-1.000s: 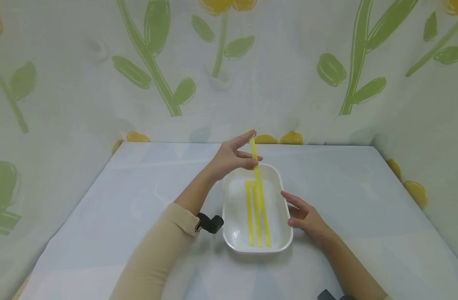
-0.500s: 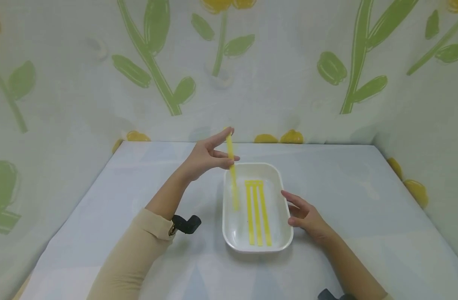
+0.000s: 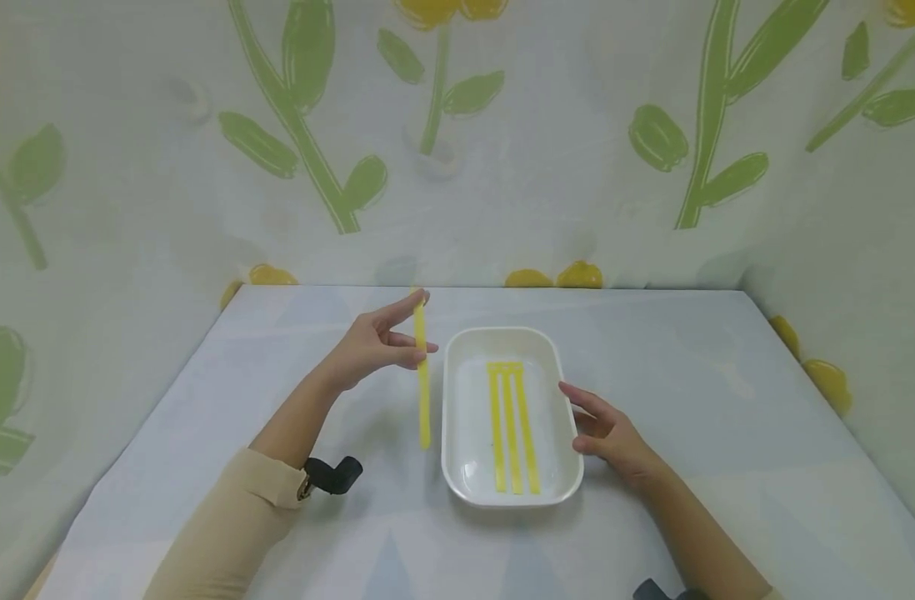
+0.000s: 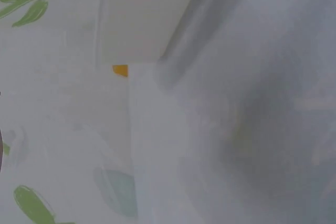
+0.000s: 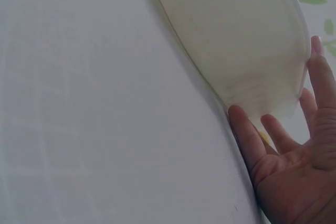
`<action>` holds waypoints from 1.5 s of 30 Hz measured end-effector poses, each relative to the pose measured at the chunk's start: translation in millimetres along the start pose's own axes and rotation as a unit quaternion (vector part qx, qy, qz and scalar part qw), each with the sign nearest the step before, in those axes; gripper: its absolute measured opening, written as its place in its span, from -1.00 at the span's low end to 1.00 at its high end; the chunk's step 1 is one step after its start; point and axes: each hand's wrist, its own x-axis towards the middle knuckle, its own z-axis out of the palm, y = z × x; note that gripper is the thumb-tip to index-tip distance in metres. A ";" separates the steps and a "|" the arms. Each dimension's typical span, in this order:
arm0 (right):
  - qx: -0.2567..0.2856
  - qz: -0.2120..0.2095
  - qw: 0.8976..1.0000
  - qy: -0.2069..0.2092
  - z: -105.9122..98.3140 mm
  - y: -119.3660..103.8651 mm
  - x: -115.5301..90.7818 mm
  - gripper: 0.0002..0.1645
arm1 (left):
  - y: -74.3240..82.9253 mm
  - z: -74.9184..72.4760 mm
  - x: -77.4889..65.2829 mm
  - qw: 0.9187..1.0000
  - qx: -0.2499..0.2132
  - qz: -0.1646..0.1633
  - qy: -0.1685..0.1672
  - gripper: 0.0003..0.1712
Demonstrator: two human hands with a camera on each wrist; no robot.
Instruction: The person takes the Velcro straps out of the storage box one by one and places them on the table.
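The pale worktop (image 3: 675,375) gives the white tray (image 3: 468,425) a flat base, and the tray sits with its long sides running toward the back, probably so it can be reached from either flank. The right hand (image 3: 611,429) lies against the tray's right side, fingers spread and tips touching it, which looks meant to steady rather than lift. The left hand (image 3: 375,342) is off to the other side, thumb and fingers pinching a yellow strip (image 3: 424,408), the index finger up by its top end, likely to stop so thin a piece swinging. That strip hangs nearly upright just beside the tray, outside it; whether its lower end meets the worktop I cannot tell. Inside the tray, three yellow bars (image 3: 512,429) lie lengthwise, side by side, with a short crosspiece (image 3: 506,367) at their far ends.
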 end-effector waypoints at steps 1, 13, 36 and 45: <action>-0.001 -0.001 1.000 0.000 0.3 0.0 0.2 -0.12 | -3.9 -0.4 -1.4 1.000 0.002 -0.003 -0.002 -0.06; -0.002 -0.014 1.000 -0.001 2.5 2.0 1.5 -0.14 | -49.2 -2.9 -16.6 0.998 0.022 -0.060 -0.023 -0.05; 0.010 -0.047 0.998 -0.028 -3.3 2.3 3.1 -0.13 | -96.5 5.4 -13.2 0.958 0.272 -0.090 0.025 -0.06; 0.016 -0.038 0.999 -0.030 -2.9 2.0 2.1 -0.11 | -106.8 0.0 -14.0 0.950 0.299 -0.084 0.031 -0.10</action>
